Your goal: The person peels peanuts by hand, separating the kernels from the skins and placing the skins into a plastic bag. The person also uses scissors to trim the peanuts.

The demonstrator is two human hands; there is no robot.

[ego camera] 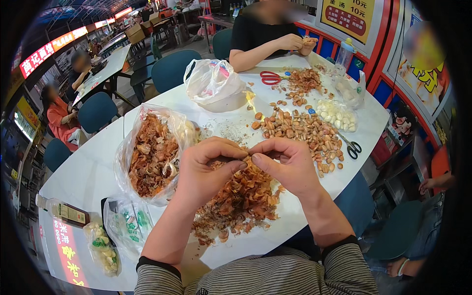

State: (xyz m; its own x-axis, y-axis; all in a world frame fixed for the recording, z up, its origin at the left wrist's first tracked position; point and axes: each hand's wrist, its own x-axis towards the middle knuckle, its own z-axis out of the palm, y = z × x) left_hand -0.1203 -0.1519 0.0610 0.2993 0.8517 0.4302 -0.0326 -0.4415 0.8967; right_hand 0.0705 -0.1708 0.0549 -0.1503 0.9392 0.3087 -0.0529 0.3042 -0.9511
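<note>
My left hand (208,167) and my right hand (285,164) meet fingertip to fingertip. Between them they pinch a small tan piece (248,154), apparently a garlic clove or its skin, mostly hidden by my fingers. Right below lies a heap of brown papery skins (245,193) with fine root-like bits. Beyond my right hand spreads a pile of unpeeled brownish cloves (295,129). To the left of my left hand, a clear plastic bag (121,162) gapes, full of brown skins (153,158).
Across the white table (273,245) a person (258,37) handles a small piece. Nearby are red-handled scissors (271,78), dark-handled scissors (354,149), a white plastic bag (214,83), bagged pale cloves (337,115) and a water bottle (344,55). A dark-liquid bottle (68,212) lies at left.
</note>
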